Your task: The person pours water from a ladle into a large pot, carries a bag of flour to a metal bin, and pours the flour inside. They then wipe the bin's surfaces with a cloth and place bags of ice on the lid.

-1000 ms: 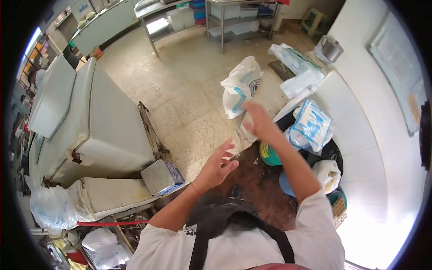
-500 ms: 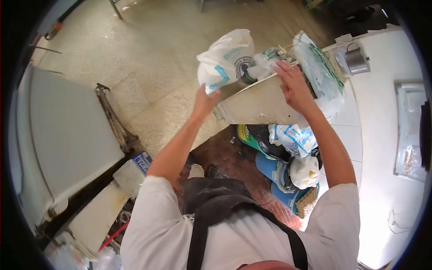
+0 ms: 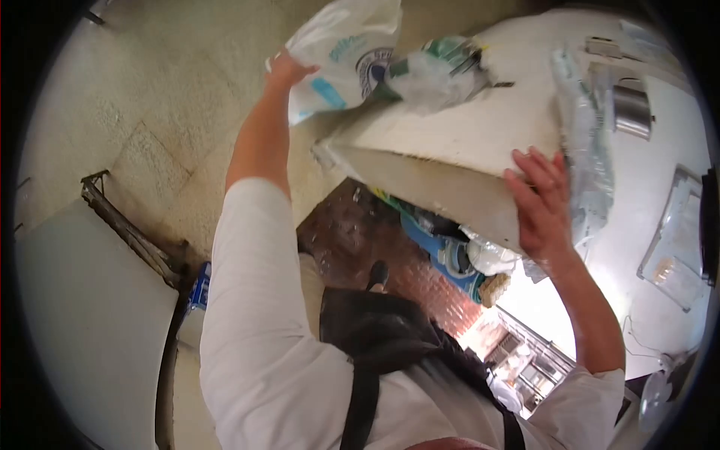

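Note:
My left hand (image 3: 289, 71) is closed on the edge of a white plastic bag (image 3: 341, 56) with blue and green print. The bag hangs puffed out at the far corner of a white ledge (image 3: 457, 131). Against it, on the ledge, lies a crumpled clear bag (image 3: 439, 79) with green things inside. Fingers apart and holding nothing, my right hand (image 3: 541, 199) is at the ledge's near edge. Just beyond it is a long clear plastic bag (image 3: 589, 142).
Under the ledge stand blue tubs (image 3: 442, 251) on a red brick floor (image 3: 360, 225). A metal pot (image 3: 632, 111) sits at the right. To the left is a large pale panel (image 3: 90, 315) beside a metal bracket (image 3: 135, 232).
My left hand has carried the printed bag up and to the left. My right hand has left the clear bag and come back to the ledge's edge. The view has turned.

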Available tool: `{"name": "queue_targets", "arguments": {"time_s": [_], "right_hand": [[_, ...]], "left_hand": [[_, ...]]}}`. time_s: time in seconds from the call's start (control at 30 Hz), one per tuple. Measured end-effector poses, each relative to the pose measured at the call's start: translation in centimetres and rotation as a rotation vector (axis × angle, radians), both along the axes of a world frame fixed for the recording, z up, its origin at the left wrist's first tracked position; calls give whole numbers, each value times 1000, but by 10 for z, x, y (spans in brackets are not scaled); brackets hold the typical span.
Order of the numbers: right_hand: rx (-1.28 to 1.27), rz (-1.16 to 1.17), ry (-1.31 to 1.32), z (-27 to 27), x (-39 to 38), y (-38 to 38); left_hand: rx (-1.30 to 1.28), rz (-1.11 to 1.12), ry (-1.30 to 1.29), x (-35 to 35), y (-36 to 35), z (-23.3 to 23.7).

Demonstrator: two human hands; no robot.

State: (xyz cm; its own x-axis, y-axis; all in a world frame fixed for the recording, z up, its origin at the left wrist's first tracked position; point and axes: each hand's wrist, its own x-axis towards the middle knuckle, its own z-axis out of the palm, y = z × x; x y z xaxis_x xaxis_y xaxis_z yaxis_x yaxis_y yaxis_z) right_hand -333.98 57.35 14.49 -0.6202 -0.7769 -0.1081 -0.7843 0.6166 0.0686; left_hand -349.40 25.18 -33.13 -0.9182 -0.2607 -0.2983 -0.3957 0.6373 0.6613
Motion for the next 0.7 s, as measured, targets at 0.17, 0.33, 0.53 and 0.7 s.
{"name": "queue_targets", "arguments": {"time_s": [0.17, 0.33, 0.53, 0.7], "right_hand": [[61, 36, 48, -3, -3, 11], [84, 114, 93, -7, -10, 18], [0, 114, 82, -12, -6, 22], [-243, 126, 78, -24, 1, 19]], "left_hand": [[93, -36, 22, -8, 35, -96], [122, -58, 116, 34, -5, -179], [598, 91, 180, 177, 43, -49], [448, 278, 262, 190, 52, -14]]}}
